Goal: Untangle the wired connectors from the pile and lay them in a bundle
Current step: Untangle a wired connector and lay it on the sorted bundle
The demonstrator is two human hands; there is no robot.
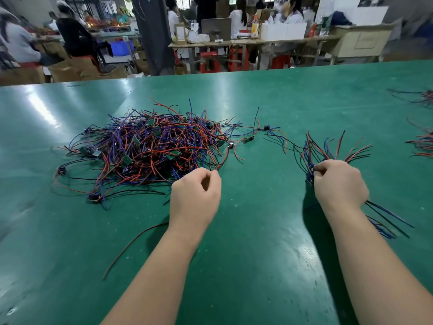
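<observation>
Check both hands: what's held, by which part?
Right hand grips a bundle of wires around its middle, ends sticking out both sides. Left hand curls beside the pile; whether it pinches a wire cannot be told.

Bare left hand (195,195) knuckles up, fingers curled, thumb tip meeting forefinger, to its right bare right hand (339,184) fisted round bundle of red, blue and black wires (310,156), forearms extended forward

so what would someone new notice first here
The big tangled pile of red, blue and black wires with small green boards, left of centre on the green table. Next, the right hand gripping a bundle of wires that fans out above it, while the left hand sits at the pile's near edge, fingers curled.
</observation>
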